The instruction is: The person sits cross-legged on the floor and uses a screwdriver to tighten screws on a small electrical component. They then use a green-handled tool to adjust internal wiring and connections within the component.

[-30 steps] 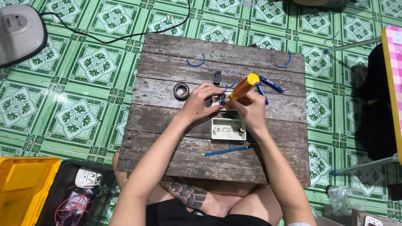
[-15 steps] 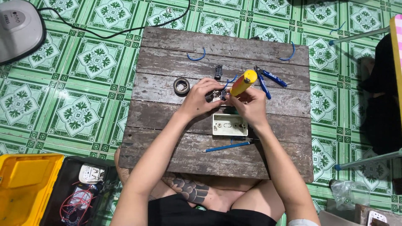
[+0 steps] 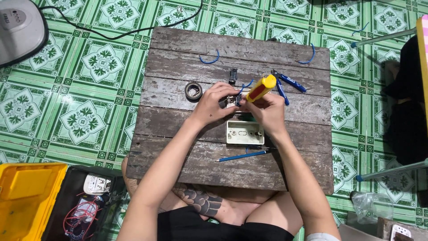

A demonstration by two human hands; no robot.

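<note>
Holding a small electrical fitting [image 3: 232, 101] pinched in its fingers, the left hand [image 3: 213, 103] is closed around the part just above the worktop [image 3: 187, 49], near the middle of the weathered wooden planks. The right hand [image 3: 266, 111] is gripping a screwdriver with a yellow-and-red handle [image 3: 261, 88], its fingers wrapped shut on the shaft end and the tip pointing down into the fitting; a short blue wire [image 3: 246, 84] is curling out between the two hands. Compared with half a second ago, both hands are keeping the same posture and the tool is tilting at the same angle, which suggests steady work on one screw rather than a change of step. Lying just below the hands is a white mounting box [image 3: 244, 132], open side up. A roll of tape [image 3: 193, 91] is resting left of the hands, blue-handled pliers [image 3: 285, 82] to the right, and a blue pencil-like tool [image 3: 243, 155] nearer the person.
</note>
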